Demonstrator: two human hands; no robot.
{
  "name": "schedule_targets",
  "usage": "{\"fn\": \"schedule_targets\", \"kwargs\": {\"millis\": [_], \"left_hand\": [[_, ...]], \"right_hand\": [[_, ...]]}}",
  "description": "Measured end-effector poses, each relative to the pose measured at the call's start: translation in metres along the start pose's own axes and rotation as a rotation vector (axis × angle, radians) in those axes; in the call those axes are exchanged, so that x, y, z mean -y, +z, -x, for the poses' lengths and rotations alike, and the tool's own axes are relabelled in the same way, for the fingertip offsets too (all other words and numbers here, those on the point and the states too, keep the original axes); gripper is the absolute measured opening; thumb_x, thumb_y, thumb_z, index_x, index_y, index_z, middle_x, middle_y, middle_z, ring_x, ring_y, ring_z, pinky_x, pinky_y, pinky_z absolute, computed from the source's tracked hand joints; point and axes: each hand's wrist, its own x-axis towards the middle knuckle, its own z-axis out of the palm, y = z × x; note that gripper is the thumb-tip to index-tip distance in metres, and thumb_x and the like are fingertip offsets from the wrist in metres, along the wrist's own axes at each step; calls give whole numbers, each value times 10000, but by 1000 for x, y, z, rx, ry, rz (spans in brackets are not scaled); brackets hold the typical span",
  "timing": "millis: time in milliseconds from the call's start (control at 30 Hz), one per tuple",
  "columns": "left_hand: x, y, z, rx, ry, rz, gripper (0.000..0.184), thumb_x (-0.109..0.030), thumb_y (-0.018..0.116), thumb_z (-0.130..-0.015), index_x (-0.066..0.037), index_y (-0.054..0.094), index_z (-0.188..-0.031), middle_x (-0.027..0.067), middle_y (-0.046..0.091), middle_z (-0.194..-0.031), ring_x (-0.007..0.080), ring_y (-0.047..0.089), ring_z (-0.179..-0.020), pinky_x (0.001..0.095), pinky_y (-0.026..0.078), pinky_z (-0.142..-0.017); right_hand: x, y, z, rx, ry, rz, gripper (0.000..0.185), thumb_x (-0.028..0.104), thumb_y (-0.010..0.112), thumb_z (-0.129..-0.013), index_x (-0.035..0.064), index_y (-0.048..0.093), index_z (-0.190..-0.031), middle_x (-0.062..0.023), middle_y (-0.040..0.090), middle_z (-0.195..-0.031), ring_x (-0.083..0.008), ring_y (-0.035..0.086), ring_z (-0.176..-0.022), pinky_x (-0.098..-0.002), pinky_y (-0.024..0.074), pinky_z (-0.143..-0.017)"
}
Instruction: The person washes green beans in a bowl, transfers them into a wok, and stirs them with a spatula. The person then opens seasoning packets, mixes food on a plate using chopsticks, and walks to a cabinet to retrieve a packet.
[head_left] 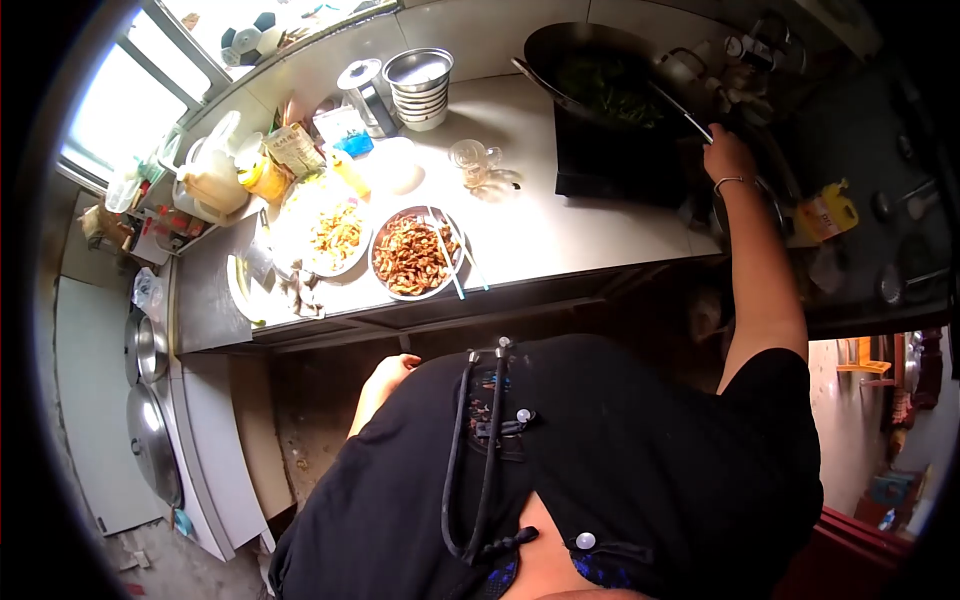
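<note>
My right hand [728, 156] is closed round the handle of a metal cooking utensil [684, 112], which reaches into a dark wok [565, 45] at the top right. Green leafy vegetables [610, 92] lie inside the wok, which rests on a black stove [610, 165]. Low beside the body, below the counter edge, is my left hand [388, 377]; its fingers are mostly hidden. Nearest to it on the counter stands a bowl of browned food pieces [408, 255], with light chopsticks [446, 250] across its right side.
Left of the bowl is a plate of mixed food [335, 235]. Behind stand stacked bowls [420, 90], a metal-and-glass jug [370, 97] and a glass cup [470, 160]. A yellow bottle [828, 212] is at the right, a large pot lid [152, 445] at the left.
</note>
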Motion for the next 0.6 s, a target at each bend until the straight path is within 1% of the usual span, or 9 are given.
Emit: {"fn": "schedule_targets", "kwargs": {"millis": [167, 267, 333, 400, 433, 467, 533, 567, 600], "left_hand": [[7, -20, -16, 26, -32, 3, 327, -215, 649, -797, -22, 615, -1059, 155, 650, -963, 212, 626, -919, 301, 469, -812], [8, -32, -27, 51, -35, -7, 322, -215, 649, -797, -23, 619, -1054, 154, 651, -961, 211, 626, -918, 301, 469, -812], [8, -39, -33, 59, -34, -22, 318, -216, 649, -797, -25, 621, -1050, 153, 652, -959, 210, 627, -917, 301, 469, -811], [5, -47, -36, 57, -24, -51, 315, -216, 649, -797, -26, 624, -1047, 152, 653, -958, 210, 627, -916, 300, 469, -811], [2, -50, -37, 52, -11, -70, 313, -216, 649, -797, -26, 625, -1045, 151, 653, -957, 209, 627, -915, 300, 469, -811], [-2, -53, -39, 46, 3, -89, 311, -216, 650, -797, -27, 626, -1043, 151, 653, -956, 209, 628, -915, 300, 469, -811], [-17, -56, -36, -25, 59, -183, 308, -216, 650, -797, -28, 629, -1040, 150, 654, -954, 208, 628, -914, 300, 469, -810], [-28, -58, -32, -101, 96, -241, 306, -216, 650, -797, -29, 630, -1038, 150, 654, -953, 208, 628, -913, 300, 469, -810], [-39, -59, -27, -204, 137, -311, 304, -216, 650, -797, -29, 631, -1036, 149, 655, -953, 208, 628, -913, 300, 469, -810]], "right_hand": [[24, -44, -18, 36, 5, 42, 315, 220, 503, -867, 102, 524, -1158, -146, 588, -1068, -325, 556, -997, -449, 457, -814], [11, -79, -34, -108, -64, -45, 267, 215, 515, -855, 90, 600, -1075, -144, 635, -977, -328, 590, -917, -397, 476, -773], [-14, -97, -61, -32, -173, -112, 252, 231, 518, -853, 44, 630, -981, -148, 652, -856, -281, 638, -741, -372, 498, -665], [-34, -117, -95, 296, -245, 176, 248, 205, 531, -842, -26, 615, -870, -142, 637, -735, -218, 607, -541, -367, 484, -536], [-13, -132, -85, 266, 76, 14, 268, 207, 565, -824, -56, 584, -776, -130, 590, -607, -200, 518, -401, -377, 436, -429], [-17, -130, -91, 264, 81, 15, 268, 207, 565, -824, -56, 584, -776, -130, 590, -607, -200, 518, -401, -377, 436, -429], [-26, -123, -109, 514, -295, 188, 299, 244, 611, -793, -47, 577, -733, -115, 581, -591, -195, 518, -416, -370, 424, -404], [7, -131, -83, 432, 121, -96, 331, 284, 654, -753, -41, 590, -752, -113, 590, -600, -194, 522, -429, -358, 423, -394], [30, -143, -74, 547, 87, 86, 358, 302, 674, -728, -33, 619, -843, -118, 617, -670, -195, 550, -474, -359, 449, -424]]}}
